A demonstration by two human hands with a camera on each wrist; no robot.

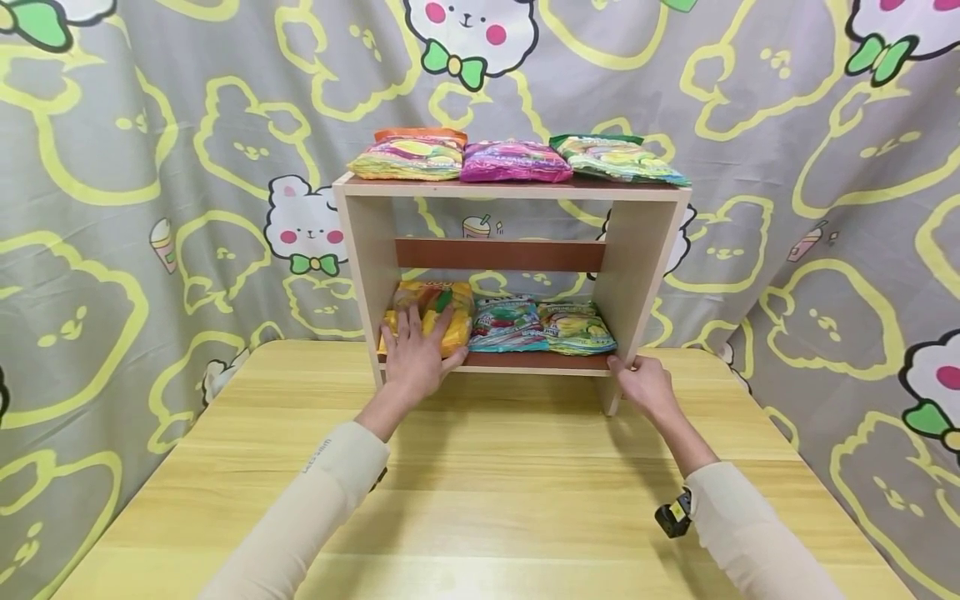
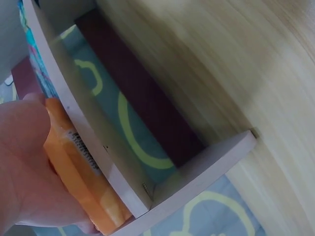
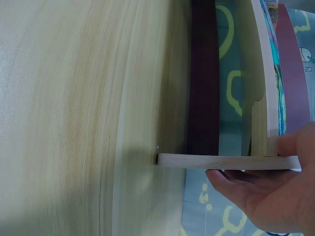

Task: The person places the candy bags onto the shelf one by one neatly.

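A small wooden shelf (image 1: 510, 362) stands on the table. My left hand (image 1: 414, 360) lies with spread fingers on a yellow snack bag (image 1: 455, 302) at the left of the lower board; another yellow bag partly shows under the fingers. In the left wrist view, the orange underside of a bag (image 2: 81, 162) sits between the hand and the board edge. My right hand (image 1: 647, 387) grips the right side panel (image 3: 221, 161) near the lower board, thumb inside and fingers outside. Beside the yellow bags lie a teal bag (image 1: 508, 325) and a green-yellow bag (image 1: 576, 327).
On the top board lie an orange-yellow bag (image 1: 408, 157), a purple bag (image 1: 515, 162) and a green bag (image 1: 618, 160). A brown back rail (image 1: 500, 255) spans the shelf. Patterned curtain (image 1: 225, 192) surrounds the wooden table (image 1: 495, 517).
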